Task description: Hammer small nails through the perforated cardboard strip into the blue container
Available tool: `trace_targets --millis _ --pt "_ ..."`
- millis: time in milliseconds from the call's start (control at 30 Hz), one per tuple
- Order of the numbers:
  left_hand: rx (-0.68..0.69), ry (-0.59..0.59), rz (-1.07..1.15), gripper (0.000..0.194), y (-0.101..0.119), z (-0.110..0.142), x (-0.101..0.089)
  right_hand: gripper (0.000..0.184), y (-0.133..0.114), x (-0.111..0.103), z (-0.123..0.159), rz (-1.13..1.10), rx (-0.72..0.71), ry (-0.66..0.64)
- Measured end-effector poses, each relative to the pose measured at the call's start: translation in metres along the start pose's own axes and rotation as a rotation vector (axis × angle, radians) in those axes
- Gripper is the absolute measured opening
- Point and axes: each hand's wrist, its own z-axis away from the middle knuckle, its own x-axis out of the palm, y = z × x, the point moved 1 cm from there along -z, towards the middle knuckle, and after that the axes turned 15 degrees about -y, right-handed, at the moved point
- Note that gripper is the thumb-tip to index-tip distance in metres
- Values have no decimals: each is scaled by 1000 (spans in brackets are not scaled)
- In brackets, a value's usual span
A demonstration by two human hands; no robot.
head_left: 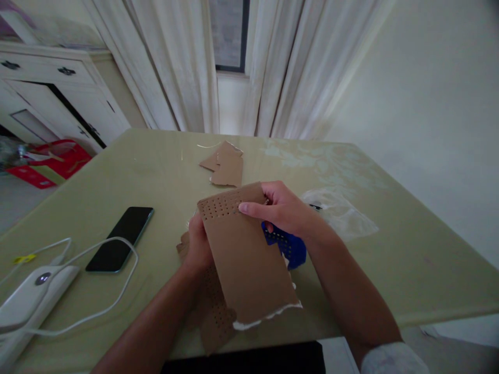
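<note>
A brown cardboard piece (249, 259) is held up over the table, tilted, with rows of small punched holes near its top and a torn white lower edge. My left hand (198, 244) grips its left side, the fingers hidden behind it. At the upper right corner my right hand (284, 208) pinches the board, thumb on the face by the holes. Something small and dark shows between those fingers, too small to name. Under my right hand lies a blue piece with rows of holes (290, 246). Another perforated cardboard piece (218, 306) rests beneath, partly covered.
Torn cardboard scraps (230, 166) lie farther back on the table (167, 171). To the right is a clear plastic bag (343, 215). A phone (120, 239), a white power strip (35, 306) and a looping white cable (113, 306) occupy the left side.
</note>
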Motion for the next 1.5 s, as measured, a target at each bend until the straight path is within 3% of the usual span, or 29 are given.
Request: trace_targets --millis 133,200,267,400,533,600,767,900,967,1033,1167,1233,1400,1500 --pt "27 -6 106 24 8 -13 -1 37 5 -2 -5 45 2 32" --pt "20 2 137 28 6 -23 -2 37 7 -5 -7 56 5 77" --pt "16 84 133 37 2 -30 -4 38 7 -7 -7 48 2 116" --pt "138 276 -131 29 7 -31 -10 40 7 -8 -7 69 6 161" --pt "383 147 -442 14 21 -22 -5 36 8 -5 -8 109 -1 140" --pt "423 107 -491 8 22 -19 0 34 9 -4 -9 122 13 122" --pt "445 115 -352 7 15 -13 11 29 11 -2 -11 174 68 90" --pt "456 209 -172 8 14 -14 14 25 14 -2 -14 204 92 81" --pt "394 276 -176 10 13 -22 2 23 14 -4 -14 167 68 77" --pt "232 310 -287 16 8 -33 -21 22 13 -5 -13 132 40 82" --pt "-171 249 -672 19 -16 -46 -73 22 12 -9 -11 107 18 110" --pt "-303 193 -899 17 -25 -45 -87 23 11 -10 -11 102 17 113" --pt "-618 -31 -1181 24 -23 -40 -84 26 12 -11 -11 78 -1 113" --pt "-651 -118 -1204 28 -16 -41 -78 27 12 -12 -10 69 -16 111"
